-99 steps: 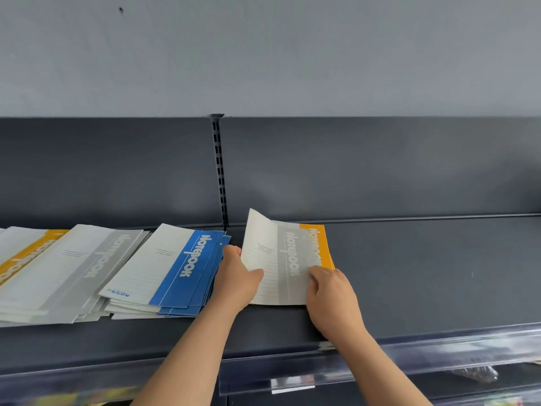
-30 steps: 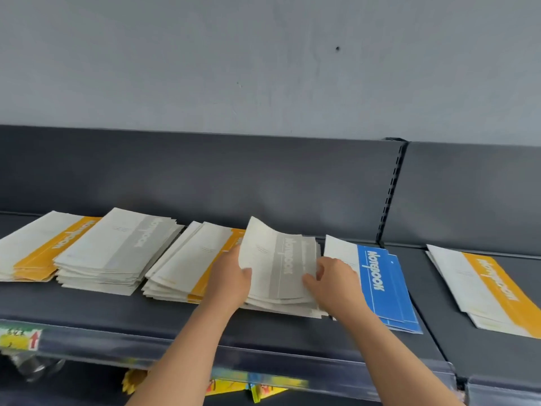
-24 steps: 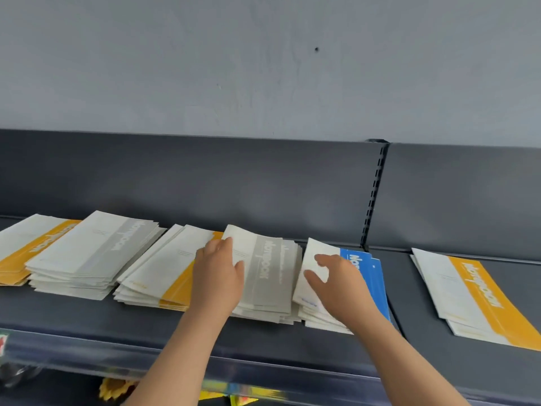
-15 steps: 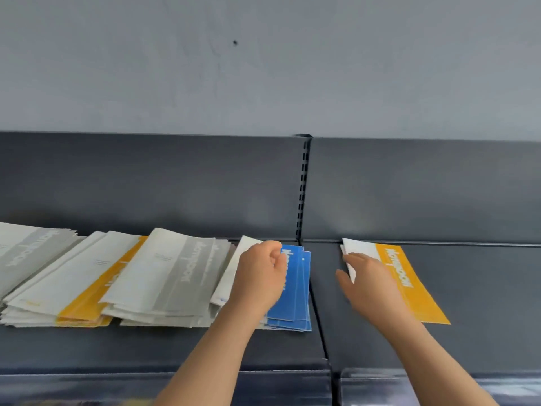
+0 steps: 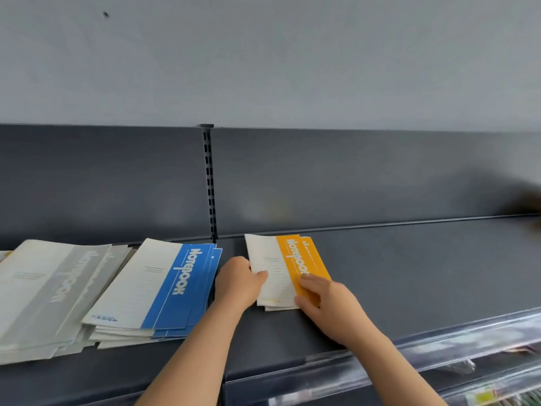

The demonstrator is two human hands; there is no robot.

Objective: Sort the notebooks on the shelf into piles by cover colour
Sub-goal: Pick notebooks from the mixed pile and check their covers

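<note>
1. Head view, stock at hand: orange notebooks (image 5: 295, 268), a small pile lying flat on the shelf (image 5: 424, 276), just right of the slotted upright rail (image 5: 209, 183).
2. Neighbouring stock: blue pile (image 5: 164, 285) just left of the rail, fanned and uneven. The grey pile (image 5: 49, 291) lies further left, with the blue pile overlapping its edge.
3. Left hand (image 5: 238, 284): clamped on the left edge of the orange notebooks, thumb on the white part of the cover.
4. Right hand (image 5: 332, 310): fingers stretched flat over the orange band and pressing down, thumb at the near corner. It is not closed round anything.
5. Step judged in hand: squaring or lifting the orange notebooks to join their colour.
6. Handling advice:
   - Thin, limp covers will likely slide, so keep the flat press on top while the left hand takes the whole edge, not only the top copy.
   - Tap the edges even before moving.
   - Keep the pile clear of the rail and the blue pile, so that the colours stay apart.
</note>
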